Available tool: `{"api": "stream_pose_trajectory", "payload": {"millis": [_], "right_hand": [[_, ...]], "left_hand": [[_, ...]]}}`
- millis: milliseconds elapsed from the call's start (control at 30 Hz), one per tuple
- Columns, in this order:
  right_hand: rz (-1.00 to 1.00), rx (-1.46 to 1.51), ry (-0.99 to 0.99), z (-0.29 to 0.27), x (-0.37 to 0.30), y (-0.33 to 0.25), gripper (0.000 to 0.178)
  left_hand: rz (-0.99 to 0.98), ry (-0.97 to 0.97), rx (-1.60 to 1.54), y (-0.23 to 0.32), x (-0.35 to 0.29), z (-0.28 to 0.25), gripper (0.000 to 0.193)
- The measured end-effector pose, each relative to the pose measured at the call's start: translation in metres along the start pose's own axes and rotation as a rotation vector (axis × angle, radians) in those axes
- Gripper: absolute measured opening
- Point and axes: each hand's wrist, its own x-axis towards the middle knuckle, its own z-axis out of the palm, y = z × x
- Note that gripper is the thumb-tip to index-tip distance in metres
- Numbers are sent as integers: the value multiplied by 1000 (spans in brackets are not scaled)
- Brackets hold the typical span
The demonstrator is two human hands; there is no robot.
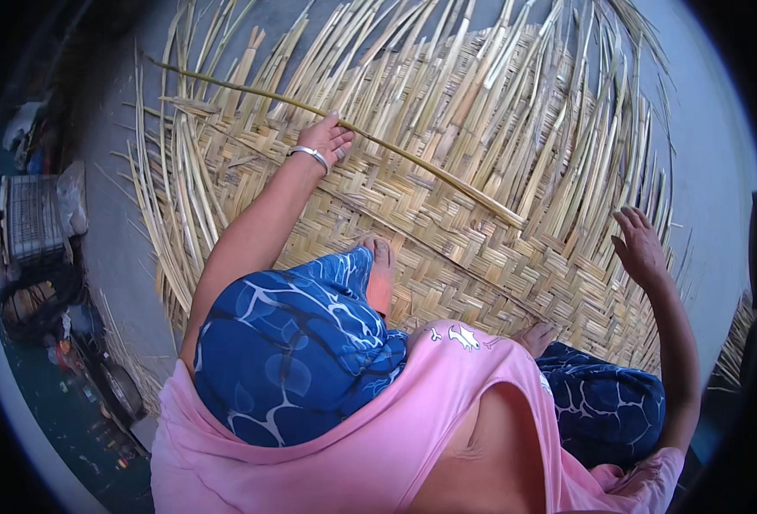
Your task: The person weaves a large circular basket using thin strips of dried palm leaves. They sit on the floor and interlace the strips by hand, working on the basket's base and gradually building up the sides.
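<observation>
A long greenish reed (430, 166) slants over the woven mat, thin at its upper left end and thicker at its lower right end. My left hand (325, 142), with a silver bangle at the wrist, grips this reed near its middle between thumb and fingers. Off to the right, my right hand (641, 250) is raised over the mat's right side, fingers apart and holding nothing. The mat (472, 248) is a herringbone weave of flat, straw-coloured strips. Long unwoven strips (490, 94) fan out from its far edge.
My bare feet (380, 261) rest on the mat as I squat. Loose strips (160, 214) stick out along the left edge over the grey floor (113, 227). Farther left stand a wire basket (34, 218) and assorted clutter. Another bundle of stalks (732, 347) lies at the far right.
</observation>
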Motion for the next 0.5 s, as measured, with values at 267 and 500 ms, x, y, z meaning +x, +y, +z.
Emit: {"api": "stream_pose_trajectory", "payload": {"millis": [267, 500], "right_hand": [[-452, 15, -130, -37, 95, -115, 41], [-661, 172, 169, 7, 145, -208, 41]], "left_hand": [[97, -174, -118, -10, 1, -3, 20], [51, -114, -87, 4, -3, -25, 17]]}}
